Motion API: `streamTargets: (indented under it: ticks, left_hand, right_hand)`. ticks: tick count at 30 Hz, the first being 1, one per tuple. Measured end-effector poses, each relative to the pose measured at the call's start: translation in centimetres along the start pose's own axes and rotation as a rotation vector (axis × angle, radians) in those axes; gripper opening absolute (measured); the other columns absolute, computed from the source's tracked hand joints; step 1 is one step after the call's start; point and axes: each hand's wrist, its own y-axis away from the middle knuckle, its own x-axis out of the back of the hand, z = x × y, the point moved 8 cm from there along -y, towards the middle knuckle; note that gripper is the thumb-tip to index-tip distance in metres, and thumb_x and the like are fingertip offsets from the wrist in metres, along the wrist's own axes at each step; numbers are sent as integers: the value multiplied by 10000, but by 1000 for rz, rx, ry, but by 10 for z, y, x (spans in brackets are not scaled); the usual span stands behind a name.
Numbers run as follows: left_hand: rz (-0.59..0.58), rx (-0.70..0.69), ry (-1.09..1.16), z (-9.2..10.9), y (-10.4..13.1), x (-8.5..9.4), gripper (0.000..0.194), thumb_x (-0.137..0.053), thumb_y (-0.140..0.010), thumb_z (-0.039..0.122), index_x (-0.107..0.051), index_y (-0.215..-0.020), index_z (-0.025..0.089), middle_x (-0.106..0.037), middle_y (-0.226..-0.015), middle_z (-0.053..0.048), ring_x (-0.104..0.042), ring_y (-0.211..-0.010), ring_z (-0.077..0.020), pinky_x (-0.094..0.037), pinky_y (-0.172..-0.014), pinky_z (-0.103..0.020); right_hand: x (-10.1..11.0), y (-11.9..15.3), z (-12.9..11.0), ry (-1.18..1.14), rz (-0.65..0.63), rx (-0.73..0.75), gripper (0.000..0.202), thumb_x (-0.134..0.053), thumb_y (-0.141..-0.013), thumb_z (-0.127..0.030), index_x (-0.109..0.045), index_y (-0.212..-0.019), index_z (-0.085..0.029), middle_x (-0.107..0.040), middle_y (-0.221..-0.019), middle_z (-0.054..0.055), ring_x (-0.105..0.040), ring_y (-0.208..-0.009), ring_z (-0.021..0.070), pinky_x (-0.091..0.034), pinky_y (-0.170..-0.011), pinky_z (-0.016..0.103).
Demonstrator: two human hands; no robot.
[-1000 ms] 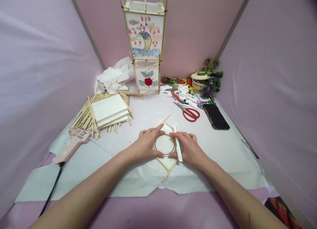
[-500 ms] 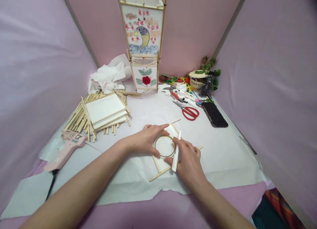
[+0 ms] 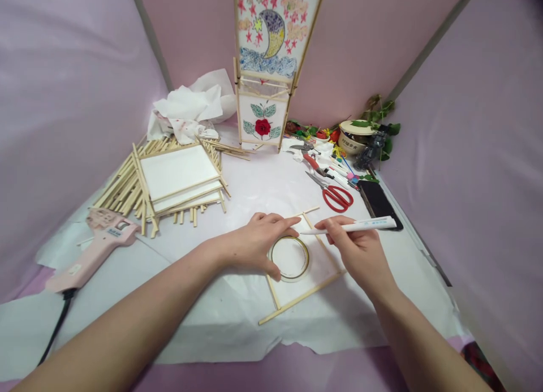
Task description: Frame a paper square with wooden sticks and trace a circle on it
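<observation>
My left hand (image 3: 263, 242) curves round the left side of a tape roll (image 3: 309, 257), thumb at its lower edge and fingers at its upper edge. The roll lies flat, its gold inner rim showing, on a white sheet framed with thin wooden sticks (image 3: 303, 296). Between the thumb and fingers of my right hand (image 3: 354, 248) is a white marker pen (image 3: 369, 224). The pen is nearly level, its tip pointing left just above the roll, close to my left fingertips. Whether the tip touches the sheet, I cannot tell.
To the left are a pink glue gun (image 3: 95, 248), stacked framed panels (image 3: 180, 171) and loose sticks (image 3: 123, 185). A decorated lantern (image 3: 265, 117) stands behind. Red-handled scissors (image 3: 337, 198), a phone (image 3: 379, 202) and a bowl (image 3: 352, 142) lie along the right.
My right hand has moved off the tape roll's right side, rightward and up. The pen has swung from nearly upright to level, tip leftward. My left hand stays on the roll; the view has shifted.
</observation>
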Motion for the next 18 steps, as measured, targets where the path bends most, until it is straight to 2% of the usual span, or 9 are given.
streamTargets:
  ticks: [4, 9, 13, 18]
  left_hand:
    - [0, 35, -26, 0, 1, 0, 1049, -797, -655, 465, -201, -1495, 263, -520, -1375, -76, -354, -1274, -301, -252, -1014, -412]
    - [11, 18, -30, 1, 1, 2, 994, -795, -668, 441, -242, -1474, 260, -532, -1353, -76, -359, -1261, -287, -247, -1009, -396]
    - [2, 12, -31, 1, -1, 2, 982, -812, -664, 420, -260, -1463, 270, -532, -1343, -69, -369, -1257, -280, -245, -1004, -386]
    - [15, 20, -3, 3, -2, 5, 995, -855, -633, 375, -288, -1449, 314, -516, -1328, -54, -390, -1234, -280, -269, -985, -375]
  right_hand:
    - [-18, 6, 6, -54, -70, -30, 189, -561, -883, -333, -673, -840, -186, -647, -773, 22, -564, -684, 154, -429, -606, 255]
    - [-40, 17, 13, -173, -229, -68, 82, -525, -888, -272, -558, -857, -204, -504, -685, -29, -452, -589, 118, -356, -528, 232]
    - [-54, 10, 15, -222, -413, -70, 85, -547, -867, -256, -535, -808, -196, -486, -709, -27, -441, -615, 116, -357, -556, 235]
    - [-61, -6, 15, -260, -568, -30, 69, -586, -826, -236, -552, -797, -183, -501, -725, -22, -449, -640, 115, -360, -576, 235]
